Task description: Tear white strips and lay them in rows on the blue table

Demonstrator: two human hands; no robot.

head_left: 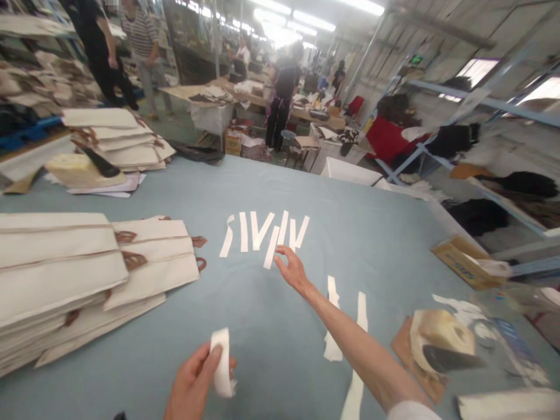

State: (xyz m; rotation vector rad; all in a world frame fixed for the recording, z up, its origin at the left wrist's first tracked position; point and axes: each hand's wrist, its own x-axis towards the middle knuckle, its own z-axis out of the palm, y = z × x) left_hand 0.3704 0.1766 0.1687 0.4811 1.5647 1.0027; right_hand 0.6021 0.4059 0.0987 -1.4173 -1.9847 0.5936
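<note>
Several short white strips lie in a loose row on the blue-green table (pixel 245 291). My right hand (pixel 291 269) reaches over the table, fingers slightly apart, beside the nearest white strip (pixel 270 251) of that row. Whether a fingertip touches this strip is hard to see. Lower down, my left hand (pixel 192 373) pinches a curved white strip (pixel 221 361) between thumb and fingers, its end frayed. Under and beside my right forearm lie a ragged white strip (pixel 333 350) and a longer white strip (pixel 362 309), both partly covered by the arm.
Stacked cream fabric panels (pixel 52 245) with brown loops fill the left side, and another pile (pixel 109 134) stands behind. At right are a yellowish roll (pixel 441 332) with a dark piece and a cardboard box (pixel 464 262). People stand farther back near other worktables.
</note>
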